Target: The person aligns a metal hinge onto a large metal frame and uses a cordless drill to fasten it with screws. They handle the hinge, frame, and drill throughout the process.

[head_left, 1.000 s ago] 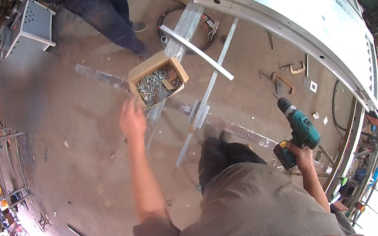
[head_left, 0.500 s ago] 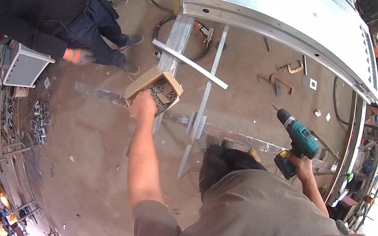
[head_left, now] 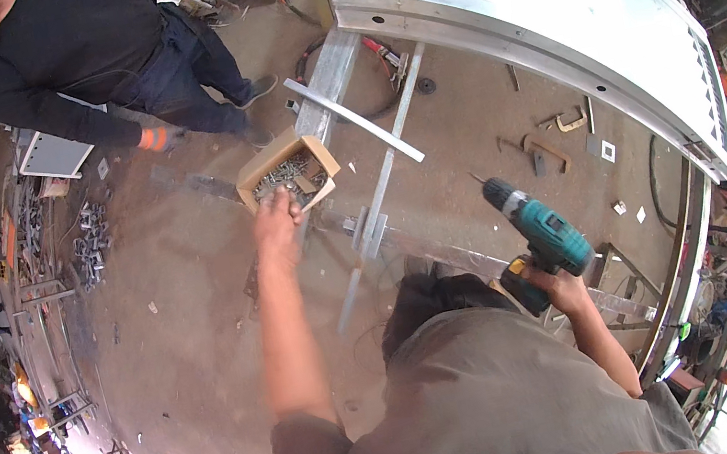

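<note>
My left hand [head_left: 276, 226] is just off the near edge of an open cardboard box [head_left: 321, 156]. Its fingers are curled together, and whatever they hold is too small to make out. Loose metal screws [head_left: 277, 180] lie inside the box, along with a small piece of cardboard. On the right, my right hand [head_left: 563, 285] is wrapped round the grip of a teal and black cordless drill [head_left: 548, 233]. The drill's bit points up and to the left, away from my body.
A large pale metal panel frame [head_left: 533, 32] fills the upper right. Thin metal bars [head_left: 356, 118] cross ahead of me. Clamps [head_left: 545, 151] lie on the floor. At upper left stands another person [head_left: 77, 63] wearing orange-cuffed gloves. Metal brackets [head_left: 93, 238] are piled at left.
My left hand has come out of the box toward me. The drill has moved left and slightly up in my right hand. The other person's upper body and gloves now show more.
</note>
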A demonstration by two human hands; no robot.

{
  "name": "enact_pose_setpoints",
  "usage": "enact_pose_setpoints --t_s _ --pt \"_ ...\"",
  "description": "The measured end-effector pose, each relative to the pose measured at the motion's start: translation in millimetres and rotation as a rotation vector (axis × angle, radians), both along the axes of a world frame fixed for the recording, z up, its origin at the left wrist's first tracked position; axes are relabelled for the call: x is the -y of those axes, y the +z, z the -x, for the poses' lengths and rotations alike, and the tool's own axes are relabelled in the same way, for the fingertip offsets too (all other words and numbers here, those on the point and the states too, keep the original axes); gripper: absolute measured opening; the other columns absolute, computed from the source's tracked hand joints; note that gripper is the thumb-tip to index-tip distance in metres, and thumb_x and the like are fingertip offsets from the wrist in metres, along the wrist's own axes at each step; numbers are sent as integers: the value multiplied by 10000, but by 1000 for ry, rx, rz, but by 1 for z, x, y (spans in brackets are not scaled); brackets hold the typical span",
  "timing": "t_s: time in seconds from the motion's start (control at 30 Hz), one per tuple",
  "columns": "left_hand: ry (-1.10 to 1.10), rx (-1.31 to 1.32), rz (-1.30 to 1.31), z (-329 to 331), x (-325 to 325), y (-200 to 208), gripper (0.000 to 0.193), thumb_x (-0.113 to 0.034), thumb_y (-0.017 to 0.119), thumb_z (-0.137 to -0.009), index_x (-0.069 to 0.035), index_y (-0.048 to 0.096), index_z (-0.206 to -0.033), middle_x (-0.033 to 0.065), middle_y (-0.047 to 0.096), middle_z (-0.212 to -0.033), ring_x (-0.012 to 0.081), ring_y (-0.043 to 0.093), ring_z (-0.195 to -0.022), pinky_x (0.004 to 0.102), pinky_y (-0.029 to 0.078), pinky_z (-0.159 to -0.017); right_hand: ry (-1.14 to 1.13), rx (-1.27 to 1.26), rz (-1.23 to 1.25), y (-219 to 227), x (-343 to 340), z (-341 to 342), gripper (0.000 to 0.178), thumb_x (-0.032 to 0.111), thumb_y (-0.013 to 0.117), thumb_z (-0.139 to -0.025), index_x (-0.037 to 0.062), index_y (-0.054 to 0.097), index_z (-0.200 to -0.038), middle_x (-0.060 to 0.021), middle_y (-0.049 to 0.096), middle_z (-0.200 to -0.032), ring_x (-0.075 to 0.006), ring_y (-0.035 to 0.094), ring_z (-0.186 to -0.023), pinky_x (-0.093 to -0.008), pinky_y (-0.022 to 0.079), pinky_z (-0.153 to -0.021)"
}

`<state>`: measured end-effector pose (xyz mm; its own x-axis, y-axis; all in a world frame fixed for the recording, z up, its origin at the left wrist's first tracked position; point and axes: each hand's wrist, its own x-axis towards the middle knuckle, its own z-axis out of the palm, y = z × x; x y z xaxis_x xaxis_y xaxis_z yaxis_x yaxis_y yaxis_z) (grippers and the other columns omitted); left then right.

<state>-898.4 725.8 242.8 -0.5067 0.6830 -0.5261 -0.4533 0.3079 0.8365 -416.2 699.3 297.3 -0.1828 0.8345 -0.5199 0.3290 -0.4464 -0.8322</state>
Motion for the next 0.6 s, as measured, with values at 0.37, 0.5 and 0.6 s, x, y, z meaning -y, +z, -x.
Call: enact_pose_setpoints --t_s 0.37,0.5,0.6 --pt "-105 170 -257 -157 32 71 69 -102 649 -1017 -81 645 -1083 29 674 -969 100 607 -803 258 500 -750 365 -297 54 31 -24 37 410 214 831 -882 64 684 -1235 -49 711 -1106 -162 647 -1018 -348 528 -927" --pt "-80 237 -268 -165 40 75 127 -66 667 -992 -83 648 -1116 14 664 -979 103 611 -841 269 506 -791 315 -401 112 21 -19 29 404 217 823 -896 63 686 -1244 -47 712 -1108 -161 646 -1022 -348 528 -932" --pt "-93 303 -340 -165 43 73 138 -40 666 -985 -84 662 -1115 14 684 -958 125 631 -855 299 517 -808 338 -422 109 16 -18 24 400 196 816 -900 59 685 -1253 -50 715 -1131 -164 649 -1043 -351 529 -945"
